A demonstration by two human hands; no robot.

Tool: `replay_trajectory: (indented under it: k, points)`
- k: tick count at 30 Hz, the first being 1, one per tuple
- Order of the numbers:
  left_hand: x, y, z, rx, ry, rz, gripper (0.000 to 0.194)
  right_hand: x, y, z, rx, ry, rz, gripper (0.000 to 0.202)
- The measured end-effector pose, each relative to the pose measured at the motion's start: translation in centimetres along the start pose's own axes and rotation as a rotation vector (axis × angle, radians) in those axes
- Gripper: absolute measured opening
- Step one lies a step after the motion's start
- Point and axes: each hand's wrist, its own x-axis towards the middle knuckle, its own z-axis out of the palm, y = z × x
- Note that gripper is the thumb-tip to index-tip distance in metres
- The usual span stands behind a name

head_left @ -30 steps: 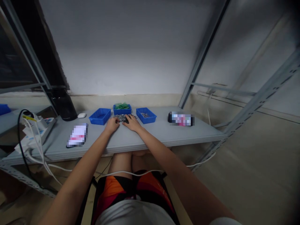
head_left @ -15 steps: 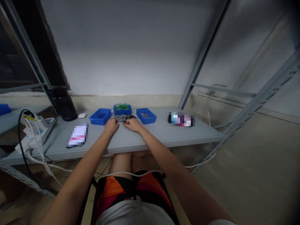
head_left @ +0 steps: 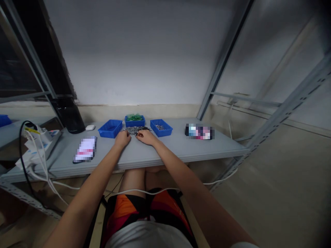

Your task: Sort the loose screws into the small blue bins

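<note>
A pile of small, thin silver and black pieces point(head_left: 132, 130) lies on the grey table; their kind is too small to make out. My left hand point(head_left: 122, 138) rests at the pile's left near edge, fingers curled together. At the right near edge, my right hand point(head_left: 146, 137) has its thumb and fingers pinched. Whatever either hand grips is too small or hidden. Behind the pile stands a blue tray point(head_left: 134, 123) with green pieces point(head_left: 133, 117). To its right, another blue tray point(head_left: 167, 132) has small silver pieces inside. On the left, a third blue tray point(head_left: 107, 133) shows a bare bottom.
A blurred-out phone point(head_left: 86, 148) and a white earphone case point(head_left: 90, 127) lie at left, near a black container point(head_left: 71, 117). A power strip point(head_left: 38, 151) with cables occupies the left end. A pixelated object point(head_left: 199, 132) sits at right. Metal shelf posts point(head_left: 222, 65) frame the table.
Both hands stay almost in place at the pile. My right hand's fingers have shifted slightly, and a few dark pieces near them look rearranged.
</note>
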Motion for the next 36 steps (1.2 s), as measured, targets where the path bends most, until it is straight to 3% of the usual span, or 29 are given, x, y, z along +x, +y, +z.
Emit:
replay_trajectory:
  k: [5, 12, 36]
  points:
    - [0.0, 0.0, 0.0, -0.010, 0.003, -0.024, 0.020, -0.1, -0.1, -0.4, -0.022, 0.064, 0.002, 0.020]
    - [0.1, -0.1, 0.1, 0.001, 0.037, -0.044, 0.020, -0.3, -0.2, 0.0, -0.042, -0.052, -0.031, 0.021]
    - [-0.8, 0.8, -0.6, 0.097, 0.035, -0.093, 0.031, 0.0, 0.2, 0.0, -0.097, -0.031, -0.024, 0.019]
